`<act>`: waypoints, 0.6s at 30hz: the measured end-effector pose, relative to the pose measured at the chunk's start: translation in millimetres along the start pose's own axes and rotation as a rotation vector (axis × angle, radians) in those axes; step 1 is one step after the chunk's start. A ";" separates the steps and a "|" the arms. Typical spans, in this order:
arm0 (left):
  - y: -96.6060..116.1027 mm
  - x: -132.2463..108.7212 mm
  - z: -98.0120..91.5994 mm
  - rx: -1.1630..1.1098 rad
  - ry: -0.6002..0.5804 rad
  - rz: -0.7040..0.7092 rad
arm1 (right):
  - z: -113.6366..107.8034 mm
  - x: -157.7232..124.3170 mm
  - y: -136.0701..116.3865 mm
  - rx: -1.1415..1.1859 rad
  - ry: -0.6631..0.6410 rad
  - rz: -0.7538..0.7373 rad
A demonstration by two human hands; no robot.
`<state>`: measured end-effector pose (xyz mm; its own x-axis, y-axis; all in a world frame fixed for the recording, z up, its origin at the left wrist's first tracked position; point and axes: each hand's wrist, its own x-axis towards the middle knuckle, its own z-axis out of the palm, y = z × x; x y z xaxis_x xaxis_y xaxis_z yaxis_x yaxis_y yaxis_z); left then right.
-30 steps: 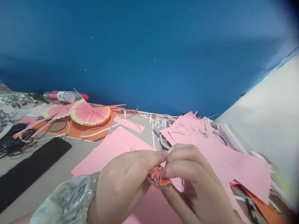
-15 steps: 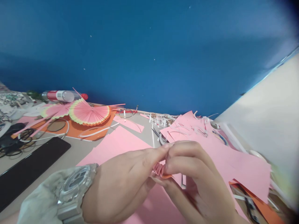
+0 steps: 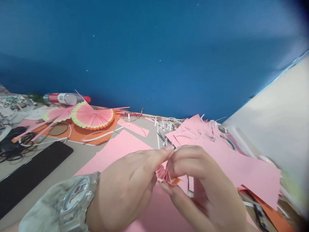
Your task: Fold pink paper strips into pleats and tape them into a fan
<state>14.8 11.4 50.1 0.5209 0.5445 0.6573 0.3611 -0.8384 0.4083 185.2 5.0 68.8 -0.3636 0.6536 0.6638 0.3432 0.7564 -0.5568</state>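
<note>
Between my two hands is a small strip of accordion-pleated pink paper with an orange edge at its right end. My left hand, with a clear watch on the wrist, pinches the pleats from the left; most of its fingers are hidden behind its back. On the other side my right hand has its fingers curled and its thumb below, gripping the right end of the folds. Under both hands lies a large pink paper sheet.
Finished-looking pleated paper fans rest on orange paper at the left, before a plastic bottle. A black phone lies at left front. More pink sheets and paper scraps spread right, below a blue wall.
The pleats between my fingers have fanned out somewhat and show more. My left hand has shifted slightly left and turned a little, while both hands keep their hold.
</note>
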 end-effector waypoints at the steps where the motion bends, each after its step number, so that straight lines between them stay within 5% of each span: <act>1: -0.4 0.3 0.5 0.004 0.006 0.004 | -0.6 0.7 -1.0 -0.014 0.005 -0.006; 18: 6.3 2.2 1.2 0.066 0.049 -0.067 | 2.0 1.4 -2.0 0.004 0.068 -0.017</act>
<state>19.1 7.3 53.4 0.4564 0.5961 0.6606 0.4452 -0.7958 0.4105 182.3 4.4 69.8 -0.3093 0.6374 0.7057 0.3341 0.7676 -0.5469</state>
